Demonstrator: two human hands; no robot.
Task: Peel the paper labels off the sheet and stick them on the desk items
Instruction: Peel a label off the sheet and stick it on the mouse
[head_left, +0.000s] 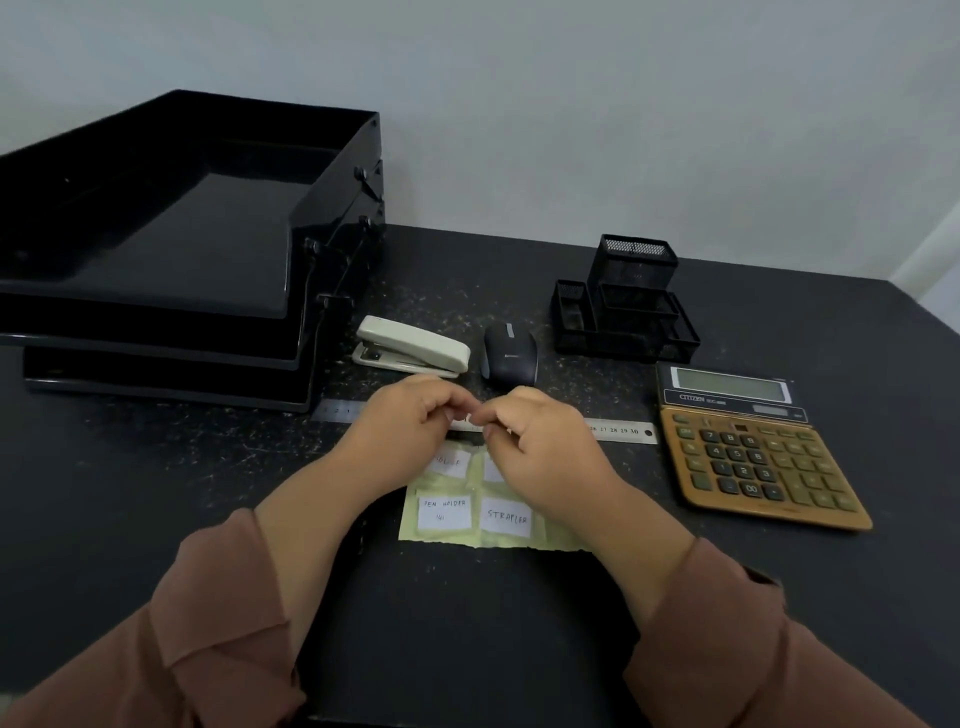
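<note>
Standing at upper left: three stacked trays (332, 171). Lying across the middle: one stapler (413, 347), one mouse (510, 353), one pen holder (626, 301), one ruler (621, 430), one calculator (753, 447). Showing at lower centre: one sheet (556, 535) bearing four labels (442, 512), plus two hands, left hand (410, 426) and right hand (540, 441), pinching one white scrap (468, 419).

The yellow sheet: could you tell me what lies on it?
Two labels show fully, PEN HOLDER and STRAPLER. Two upper labels are partly hidden by the left hand and right hand, which pinch a white piece.
</note>
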